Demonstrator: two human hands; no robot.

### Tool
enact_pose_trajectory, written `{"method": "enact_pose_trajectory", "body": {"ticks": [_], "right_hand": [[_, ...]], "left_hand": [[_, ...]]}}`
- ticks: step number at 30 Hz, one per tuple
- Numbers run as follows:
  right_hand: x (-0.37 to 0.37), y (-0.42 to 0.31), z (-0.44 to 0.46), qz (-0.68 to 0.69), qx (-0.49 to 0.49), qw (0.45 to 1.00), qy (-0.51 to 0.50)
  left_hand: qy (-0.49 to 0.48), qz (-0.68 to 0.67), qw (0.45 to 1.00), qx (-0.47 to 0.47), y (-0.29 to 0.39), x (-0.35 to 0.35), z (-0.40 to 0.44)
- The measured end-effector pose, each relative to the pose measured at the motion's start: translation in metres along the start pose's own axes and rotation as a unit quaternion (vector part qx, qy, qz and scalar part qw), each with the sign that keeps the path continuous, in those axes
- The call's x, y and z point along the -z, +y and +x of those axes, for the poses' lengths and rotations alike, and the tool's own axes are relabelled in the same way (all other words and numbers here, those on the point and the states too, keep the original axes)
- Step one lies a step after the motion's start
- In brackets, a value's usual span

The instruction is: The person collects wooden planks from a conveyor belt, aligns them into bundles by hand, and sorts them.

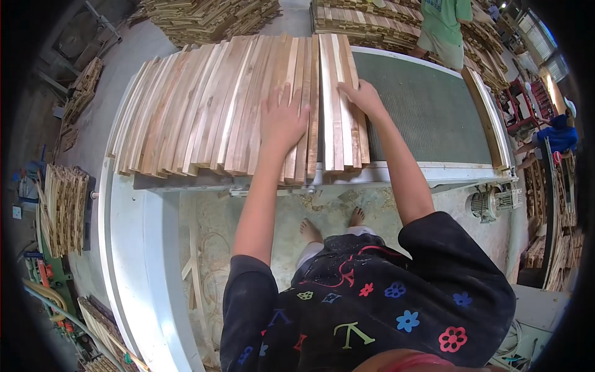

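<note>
A long row of wooden strips (204,105) lies side by side across the machine bed. My left hand (284,121) rests flat on the strips toward the right of this row, its fingers spread. Just right of a narrow dark gap stands a small group of wooden strips (338,105). My right hand (364,99) is at the right side of that group, with the thumb over the top and the fingers curled down the outer side. Some of its fingertips are hidden behind the outermost strip.
A green textured conveyor belt (427,105) extends to the right, with upright strips (486,118) at its far end. A motor (486,204) hangs below the frame. Stacked wood (211,18) stands behind. A person in a green shirt (443,25) and another in blue (558,133) are nearby.
</note>
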State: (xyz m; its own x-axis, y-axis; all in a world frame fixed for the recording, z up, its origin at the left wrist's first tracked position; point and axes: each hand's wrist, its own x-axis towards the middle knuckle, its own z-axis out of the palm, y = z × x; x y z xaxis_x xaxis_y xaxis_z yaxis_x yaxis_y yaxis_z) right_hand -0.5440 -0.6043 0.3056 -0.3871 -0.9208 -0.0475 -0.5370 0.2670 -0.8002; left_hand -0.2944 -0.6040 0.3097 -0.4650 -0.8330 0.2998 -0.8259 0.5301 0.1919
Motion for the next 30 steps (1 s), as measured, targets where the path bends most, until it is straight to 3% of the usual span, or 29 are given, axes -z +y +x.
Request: {"method": "enact_pose_trajectory", "body": {"ticks": [3, 7, 11, 13, 15, 19, 21, 23, 24, 25, 27, 30], "right_hand": [[-0.007, 0.002, -0.008, 0.159, -0.021, 0.987, 0.026], [0.004, 0.010, -0.020, 0.222, -0.015, 0.974, -0.032], [0.043, 0.024, -0.071, 0.224, 0.066, 0.955, -0.181], [0.063, 0.040, -0.104, 0.261, 0.055, 0.936, -0.231], [0.097, 0.058, -0.134, 0.230, 0.073, 0.945, -0.223], [0.205, 0.135, -0.136, 0.033, 0.028, 0.999, 0.013], [0.270, 0.194, -0.117, -0.030, 0.022, 0.985, 0.170], [0.341, 0.242, -0.099, -0.184, -0.002, 0.946, 0.265], [0.376, 0.270, -0.086, -0.248, -0.005, 0.928, 0.279], [0.402, 0.272, -0.075, -0.409, -0.123, 0.866, 0.259], [0.439, 0.287, -0.052, -0.496, -0.187, 0.819, 0.221], [0.478, 0.321, -0.006, -0.431, -0.259, 0.856, 0.122]], "left_hand": [[0.006, -0.003, 1.000, 0.003, -0.002, -0.001, 0.004], [0.002, -0.009, 1.000, -0.003, -0.001, -0.003, 0.008], [-0.015, -0.007, 1.000, -0.014, -0.004, 0.002, 0.004], [-0.018, 0.012, 1.000, -0.011, -0.006, -0.001, 0.004], [-0.031, 0.007, 0.999, -0.008, -0.003, 0.002, 0.004], [-0.041, -0.011, 0.999, -0.011, 0.001, 0.011, 0.004], [-0.045, -0.014, 0.999, -0.012, 0.004, 0.016, 0.005], [-0.054, -0.013, 0.998, -0.004, 0.008, 0.020, 0.006], [-0.051, -0.019, 0.999, -0.008, 0.009, 0.021, 0.006], [-0.049, -0.024, 0.998, -0.011, 0.009, 0.021, 0.006], [-0.044, -0.038, 0.998, -0.016, 0.011, 0.019, 0.010], [-0.050, -0.050, 0.997, -0.016, 0.014, 0.022, 0.011]]}}
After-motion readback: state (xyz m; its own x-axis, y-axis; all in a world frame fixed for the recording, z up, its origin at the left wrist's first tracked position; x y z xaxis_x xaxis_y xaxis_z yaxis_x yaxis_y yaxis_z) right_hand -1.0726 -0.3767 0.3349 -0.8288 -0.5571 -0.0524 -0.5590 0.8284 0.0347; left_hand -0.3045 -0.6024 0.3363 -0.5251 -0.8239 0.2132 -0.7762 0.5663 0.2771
